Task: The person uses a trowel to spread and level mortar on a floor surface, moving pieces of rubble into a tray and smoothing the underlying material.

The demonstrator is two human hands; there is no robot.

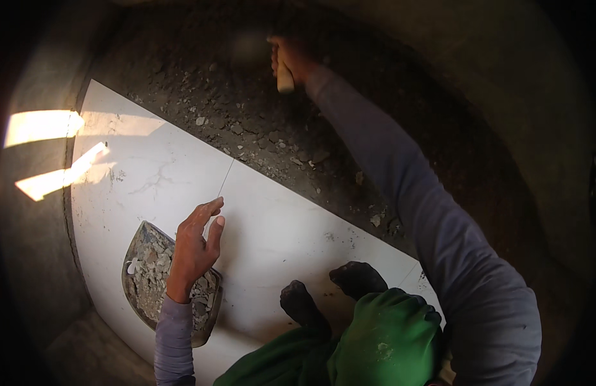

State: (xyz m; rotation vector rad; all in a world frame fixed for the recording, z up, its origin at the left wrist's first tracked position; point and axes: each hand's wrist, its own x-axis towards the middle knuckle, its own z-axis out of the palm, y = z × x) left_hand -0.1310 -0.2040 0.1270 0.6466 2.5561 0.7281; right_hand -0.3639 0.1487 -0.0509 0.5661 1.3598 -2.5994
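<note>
My right hand (291, 59) reaches far out over the rough dark ground, closed round a short pale handle (285, 78). A faint grey blur lies to the left of that fist; the tool's working end cannot be made out. My left hand (198, 241) hovers with fingers stretched out and nothing in it. Below and partly behind it is a dark, shallow pan (215, 315) heaped with broken grey rubble (150, 264). A white scrap lies among the pieces.
White marbled tiles (272, 225) meet loose crumbled soil (259, 138) along a straight diagonal edge. My dark-covered feet (359, 278) rest on the tiles. A bare grey wall (37, 238) stands at the left, with bright sunlight patches (47, 127) on it.
</note>
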